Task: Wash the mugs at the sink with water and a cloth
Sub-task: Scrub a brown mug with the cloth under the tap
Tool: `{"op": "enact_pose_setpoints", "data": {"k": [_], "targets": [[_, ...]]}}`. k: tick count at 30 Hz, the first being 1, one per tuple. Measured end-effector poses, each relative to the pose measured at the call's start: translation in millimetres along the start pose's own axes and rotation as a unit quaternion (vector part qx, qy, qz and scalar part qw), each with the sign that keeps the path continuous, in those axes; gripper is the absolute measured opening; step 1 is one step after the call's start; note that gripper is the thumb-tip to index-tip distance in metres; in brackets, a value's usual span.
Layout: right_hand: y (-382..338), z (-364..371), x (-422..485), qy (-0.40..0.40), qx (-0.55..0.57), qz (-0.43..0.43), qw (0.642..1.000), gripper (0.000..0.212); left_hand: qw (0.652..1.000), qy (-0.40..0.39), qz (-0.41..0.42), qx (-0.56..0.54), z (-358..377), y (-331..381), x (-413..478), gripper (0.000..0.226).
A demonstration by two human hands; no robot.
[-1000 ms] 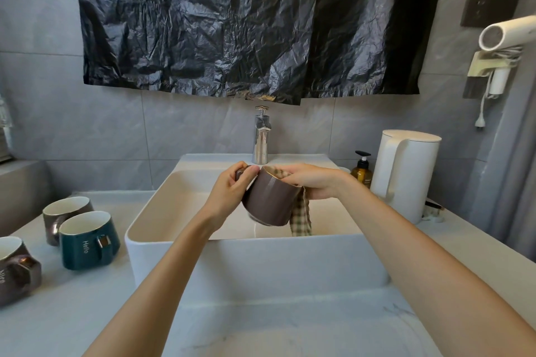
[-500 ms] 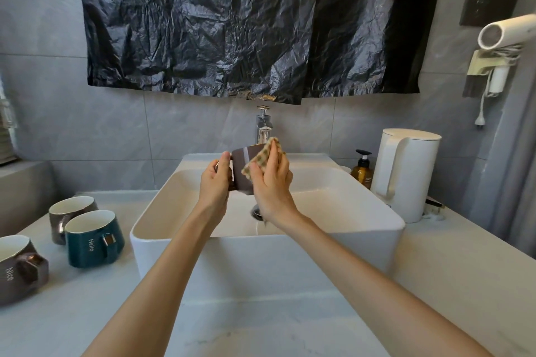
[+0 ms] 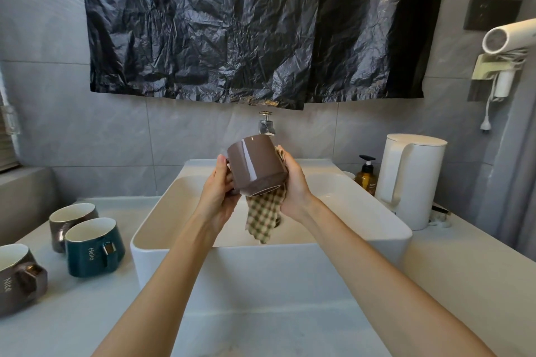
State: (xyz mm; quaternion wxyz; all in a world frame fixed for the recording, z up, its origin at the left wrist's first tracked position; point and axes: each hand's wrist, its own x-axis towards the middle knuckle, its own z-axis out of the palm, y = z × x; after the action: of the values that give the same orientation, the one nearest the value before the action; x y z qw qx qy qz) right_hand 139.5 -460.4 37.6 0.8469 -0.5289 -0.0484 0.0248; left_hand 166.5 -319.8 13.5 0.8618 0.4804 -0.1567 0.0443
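**Brown mug held over the basin, cloth pressed to its side**

Two bare forearms reach forward from the bottom edge across the pale countertop (image 3: pixel 72 322). On the counter to the left stand three mugs close together, well apart from the hands: a dark brown mug lettered "Nice" (image 3: pixel 17 278) nearest, a teal mug lettered "Hello" (image 3: pixel 92 246) behind it, and a metallic brown mug (image 3: pixel 71 220) just beyond, touching or nearly touching the teal one.

The white rectangular sink (image 3: pixel 269 266) sits in the middle. Above its basin, clear of the rim, both hands hold the brown mug (image 3: pixel 255 165). It is tipped, its base facing down and towards the camera and its mouth turned away. The left hand (image 3: pixel 216 197) grips the mug's left side, fingers curled at the handle, which is mostly hidden. The right hand (image 3: pixel 293 188) is closed around the checked cloth (image 3: pixel 264 217), holding it against the mug's right side; the loose end of the cloth hangs below the mug into the basin.

Just behind the mug rises the chrome tap (image 3: pixel 266 124). To the right of the sink stand an amber soap bottle (image 3: pixel 367 175) and a white kettle (image 3: pixel 412 180). A black plastic sheet (image 3: pixel 246 23) covers the wall above, and a white hair dryer (image 3: pixel 510 38) hangs at far right.
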Motion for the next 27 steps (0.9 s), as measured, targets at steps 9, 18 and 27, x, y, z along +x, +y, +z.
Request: {"op": "enact_pose_setpoints", "data": {"k": [9,18,27], "targets": [[18.4,1.2,-0.9,0.003,0.137,0.101,0.985,0.055,0.992,0.090,0.033,0.079,-0.3,-5.3,3.4,0.036],[43.4,34.7,-3.8,0.141,-0.282,-0.249,0.916,0.070,0.990,0.130,0.045,0.026,7.6,-5.2,3.9,0.029],[52.1,13.8,18.4,0.127,-0.650,-0.515,0.544,0.060,0.953,0.088,-0.069,-0.282,4.0,7.0,-4.5,0.030]]}}
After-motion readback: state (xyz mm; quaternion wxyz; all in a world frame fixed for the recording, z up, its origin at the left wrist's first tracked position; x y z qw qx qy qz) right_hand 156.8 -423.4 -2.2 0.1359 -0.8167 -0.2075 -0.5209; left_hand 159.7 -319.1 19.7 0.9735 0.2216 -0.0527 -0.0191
